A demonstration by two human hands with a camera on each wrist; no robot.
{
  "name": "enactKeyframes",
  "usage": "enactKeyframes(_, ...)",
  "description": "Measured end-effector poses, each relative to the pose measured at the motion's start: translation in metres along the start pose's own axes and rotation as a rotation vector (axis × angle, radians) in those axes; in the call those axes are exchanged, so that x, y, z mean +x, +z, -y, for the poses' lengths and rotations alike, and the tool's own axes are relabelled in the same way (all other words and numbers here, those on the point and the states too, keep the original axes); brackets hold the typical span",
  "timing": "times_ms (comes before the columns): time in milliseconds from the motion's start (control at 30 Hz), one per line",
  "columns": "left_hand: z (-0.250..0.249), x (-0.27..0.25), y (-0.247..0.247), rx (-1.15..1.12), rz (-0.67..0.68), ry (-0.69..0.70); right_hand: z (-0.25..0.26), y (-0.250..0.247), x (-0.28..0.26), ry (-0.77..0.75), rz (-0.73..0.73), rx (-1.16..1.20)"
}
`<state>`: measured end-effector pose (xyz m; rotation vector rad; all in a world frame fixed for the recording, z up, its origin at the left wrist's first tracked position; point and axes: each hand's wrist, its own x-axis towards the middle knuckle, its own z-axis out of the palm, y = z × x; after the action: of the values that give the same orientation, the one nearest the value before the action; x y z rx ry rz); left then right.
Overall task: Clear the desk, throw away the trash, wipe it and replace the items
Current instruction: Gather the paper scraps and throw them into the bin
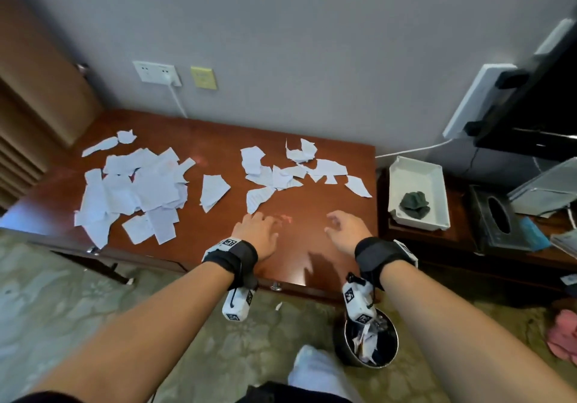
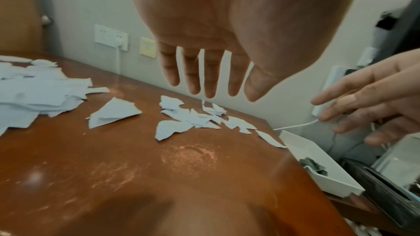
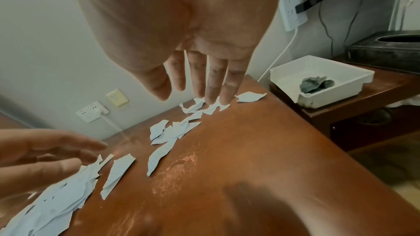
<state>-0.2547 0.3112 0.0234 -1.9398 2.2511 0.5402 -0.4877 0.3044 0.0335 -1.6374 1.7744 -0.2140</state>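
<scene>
Torn white paper scraps litter the brown desk [image 1: 296,215]: a big pile [image 1: 134,190] at the left, one loose piece [image 1: 214,190] in the middle, and a smaller scatter [image 1: 296,171] at the right. My left hand [image 1: 259,224] hovers over the desk's front with straight fingers [image 2: 193,78], holding nothing. My right hand [image 1: 343,227] hovers beside it, fingers [image 3: 211,85] spread and empty, just short of the right scatter [image 3: 195,109]. A metal bin [image 1: 368,340] with paper in it stands on the floor below my right wrist.
A white tray [image 1: 437,215] holding a dark grey cloth [image 1: 413,204] sits on a lower table at the right, next to a black tissue box [image 1: 496,218]. Wall sockets [image 1: 157,73] with a white cable are behind the desk. A pale powdery smear [image 2: 188,153] marks the desktop.
</scene>
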Motion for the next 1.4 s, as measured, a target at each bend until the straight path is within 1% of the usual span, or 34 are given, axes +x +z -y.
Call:
enactKeyframes(100,0.019,0.023,0.002,-0.022,0.025,-0.018,0.005,0.008,0.030,0.018,0.034,-0.025)
enactKeyframes(233,0.027,0.064,0.002,-0.015,0.074,-0.023,0.003,0.011,0.076,0.081,0.065,-0.044)
enactKeyframes(433,0.039,0.146,-0.006,0.029,0.135,-0.017,0.003,0.008,0.158,0.123,0.080,0.020)
enactKeyframes(600,0.049,0.200,-0.006,0.037,0.198,-0.052,-0.011,-0.001,0.203,0.179,0.121,-0.017)
enactKeyframes(733,0.056,0.237,0.006,0.153,0.301,-0.034,-0.039,-0.015,0.231,0.255,0.063,-0.101)
enactKeyframes(867,0.063,0.274,0.016,0.254,0.330,0.005,-0.065,-0.027,0.263,0.360,0.004,-0.270)
enactKeyframes(933,0.070,0.285,0.020,0.273,0.335,0.016,-0.074,-0.026,0.274,0.420,0.008,-0.307)
enactKeyframes(1067,0.090,0.300,0.027,0.274,0.342,0.055,-0.086,-0.014,0.291,0.494,0.073,-0.325)
enactKeyframes(1100,0.094,0.303,0.028,0.279,0.338,0.069,-0.088,-0.010,0.292,0.494,0.065,-0.326)
enactKeyframes(1200,0.107,0.309,0.032,0.240,0.339,0.097,-0.091,0.001,0.290,0.470,-0.025,-0.369)
enactKeyframes(1300,0.113,0.313,0.035,0.210,0.369,0.116,-0.092,0.010,0.283,0.457,-0.044,-0.424)
enactKeyframes(1400,0.115,0.313,0.037,0.254,0.351,0.153,-0.094,0.017,0.279,0.484,-0.095,-0.350)
